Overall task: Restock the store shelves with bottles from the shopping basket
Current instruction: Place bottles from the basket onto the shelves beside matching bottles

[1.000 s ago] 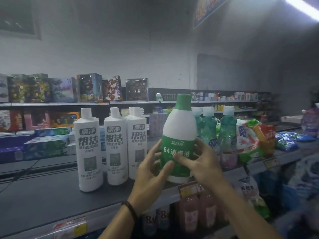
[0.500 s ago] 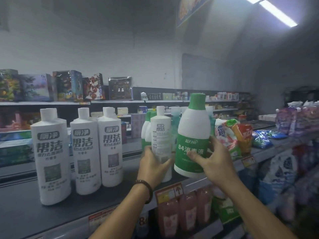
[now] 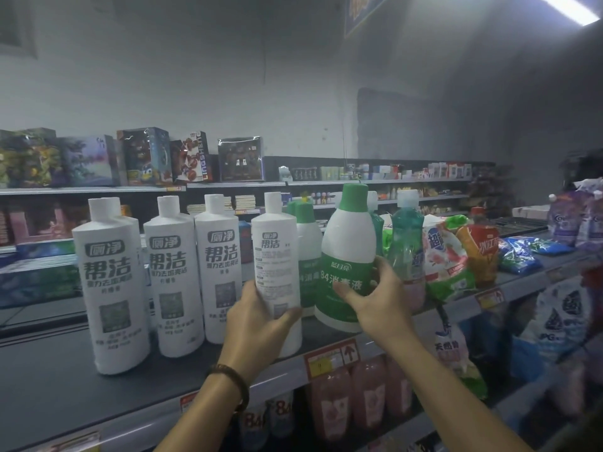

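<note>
The left hand (image 3: 261, 324) wraps round a white bottle (image 3: 277, 252) and the right hand (image 3: 375, 301) wraps round a green bottle (image 3: 347, 246), both upright at the front of the gray shelf (image 3: 65, 389). Three more white bottles (image 3: 173, 278) stand just left. Bags (image 3: 447, 259) lie right. Toy boxes (image 3: 145, 156) sit far back by the wall (image 3: 195, 76).

- Ahead of you: pale grey wall (image 3: 195, 76), plain, with one darker rectangular panel (image 3: 391, 125).
- Above, to your right: lit ceiling strip light (image 3: 567, 8); hanging sign (image 3: 362, 11), lettering blurred.
- Along that wall: long tiered shelving (image 3: 326, 183), stocked with boxes.
</note>
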